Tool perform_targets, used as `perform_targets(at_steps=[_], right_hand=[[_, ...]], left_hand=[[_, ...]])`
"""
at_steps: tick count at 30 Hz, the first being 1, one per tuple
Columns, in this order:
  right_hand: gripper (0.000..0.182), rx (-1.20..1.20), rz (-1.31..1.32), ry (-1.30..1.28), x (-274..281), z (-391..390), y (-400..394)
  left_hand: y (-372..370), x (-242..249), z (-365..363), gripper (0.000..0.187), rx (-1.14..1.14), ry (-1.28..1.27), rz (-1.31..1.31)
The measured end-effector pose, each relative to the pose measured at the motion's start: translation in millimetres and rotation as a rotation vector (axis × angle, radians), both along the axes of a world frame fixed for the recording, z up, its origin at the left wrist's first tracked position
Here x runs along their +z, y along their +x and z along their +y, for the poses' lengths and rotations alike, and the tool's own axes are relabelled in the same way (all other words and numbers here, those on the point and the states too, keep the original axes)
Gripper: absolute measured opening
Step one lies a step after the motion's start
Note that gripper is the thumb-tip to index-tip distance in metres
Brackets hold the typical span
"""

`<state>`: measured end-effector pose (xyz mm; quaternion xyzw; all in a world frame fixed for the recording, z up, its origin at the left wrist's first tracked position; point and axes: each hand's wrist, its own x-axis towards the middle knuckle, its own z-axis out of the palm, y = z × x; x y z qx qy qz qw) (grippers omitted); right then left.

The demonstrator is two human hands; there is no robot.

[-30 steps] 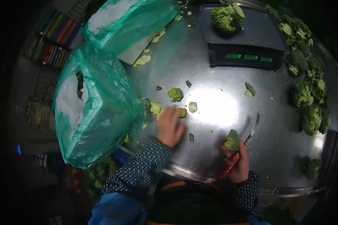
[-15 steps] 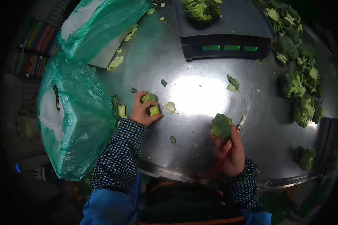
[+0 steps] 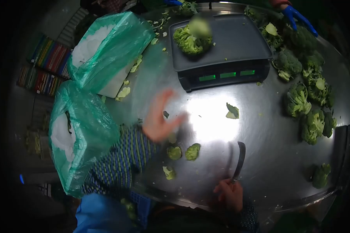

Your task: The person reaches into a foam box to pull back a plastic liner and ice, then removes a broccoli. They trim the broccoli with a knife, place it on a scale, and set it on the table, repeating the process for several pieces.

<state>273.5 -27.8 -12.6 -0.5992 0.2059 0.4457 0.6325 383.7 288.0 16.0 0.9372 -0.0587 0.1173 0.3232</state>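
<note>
My left hand (image 3: 159, 120) is over the metal table, blurred by motion, its thumb and fingers spread with nothing between them. Just below it lie two small broccoli pieces, one round (image 3: 174, 152) and one beside it (image 3: 192, 152), with a leafy scrap (image 3: 168, 173) closer to me. Near the front edge, my right hand (image 3: 231, 195) is closed around the handle of a knife (image 3: 241, 158), whose curved blade points away from me. A broccoli head (image 3: 191, 40) sits on the black scale (image 3: 237, 42); its pale stem end is blurred.
Green plastic bags (image 3: 112, 50) stand on the left. Several broccoli heads (image 3: 299, 99) line the right side, with a single one (image 3: 321, 175) near the front. A co-worker's blue-gloved hand (image 3: 297, 17) is at the back right, beside the broccoli. A leaf scrap (image 3: 232, 111) lies mid-table.
My left hand has let go of the broccoli pieces and moved away, opening. The leafy piece is gone from my right hand, which still grips the knife. The view has shifted; blue gloves now show.
</note>
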Motion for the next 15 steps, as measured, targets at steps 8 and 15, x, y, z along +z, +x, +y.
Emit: perform_targets(at_steps=[8, 15], right_hand=[[0.014, -0.126, 0.037, 0.062, 12.3, 1.4, -13.7], [0.008, -0.517, -0.261, -0.081, -11.8, -64.1, -56.9]], left_hand=[[214.0, 19.1, 20.1, 0.11, 0.248, 0.243, 0.031], [110.8, 51.5, -86.4, 0.062, -0.282, -0.607, 0.494]])
